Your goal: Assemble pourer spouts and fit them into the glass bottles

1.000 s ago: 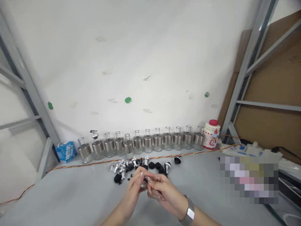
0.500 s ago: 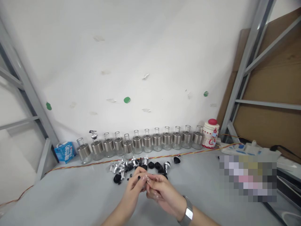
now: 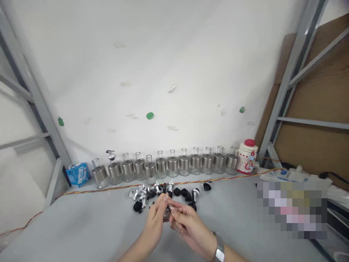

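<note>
My left hand (image 3: 156, 214) and my right hand (image 3: 188, 220) are closed together low in the middle of the view, fingertips pinched around a small pourer spout (image 3: 166, 214). Only a silvery bit of it shows between the fingers; the rest is hidden. Just beyond the hands lies a loose heap of silver pourer spouts (image 3: 143, 200) and black caps (image 3: 137, 206). A row of glass bottles with steel sleeves (image 3: 172, 162) stands along the wall. One bottle near the left end carries a silver spout with a black flap (image 3: 111, 155).
A red-and-yellow twisted wire (image 3: 185, 182) runs across the table in front of the bottles. A blue drink carton (image 3: 78, 175) stands at the left end, a white jar with a red lid (image 3: 247, 158) at the right. Further right are a blurred-out patch and a power strip (image 3: 289, 174).
My left fingers have shifted on the held piece, uncovering a silvery part of it. Both hands stay together in about the same place. The camera view has moved slightly.
</note>
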`<state>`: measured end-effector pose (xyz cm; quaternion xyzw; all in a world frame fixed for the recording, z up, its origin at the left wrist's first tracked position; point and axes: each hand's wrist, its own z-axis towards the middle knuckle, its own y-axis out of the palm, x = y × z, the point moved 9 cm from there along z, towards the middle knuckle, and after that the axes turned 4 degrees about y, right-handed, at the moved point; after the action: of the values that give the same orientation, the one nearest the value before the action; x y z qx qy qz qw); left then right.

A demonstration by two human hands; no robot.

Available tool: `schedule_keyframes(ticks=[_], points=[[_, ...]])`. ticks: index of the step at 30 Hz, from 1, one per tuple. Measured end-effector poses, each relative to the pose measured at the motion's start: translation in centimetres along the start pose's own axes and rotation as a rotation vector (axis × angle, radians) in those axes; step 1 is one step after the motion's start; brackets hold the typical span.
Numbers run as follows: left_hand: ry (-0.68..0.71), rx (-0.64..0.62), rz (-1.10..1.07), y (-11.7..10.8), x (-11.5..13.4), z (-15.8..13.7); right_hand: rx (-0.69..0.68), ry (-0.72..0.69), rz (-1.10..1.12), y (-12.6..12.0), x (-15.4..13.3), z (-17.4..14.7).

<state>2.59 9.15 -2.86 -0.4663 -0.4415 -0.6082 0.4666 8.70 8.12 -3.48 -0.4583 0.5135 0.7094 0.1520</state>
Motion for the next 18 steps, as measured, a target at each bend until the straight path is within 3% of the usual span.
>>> schedule_keyframes(ticks=[7, 18], points=[[0.082, -0.065, 0.059, 0.8, 0.8, 0.0, 0.085, -0.026, -0.084, -0.6, -0.5, -0.2], [0.046, -0.002, 0.051, 0.3, 0.6, 0.2, 0.073, 0.011, -0.083, -1.0, 0.1, 0.3]])
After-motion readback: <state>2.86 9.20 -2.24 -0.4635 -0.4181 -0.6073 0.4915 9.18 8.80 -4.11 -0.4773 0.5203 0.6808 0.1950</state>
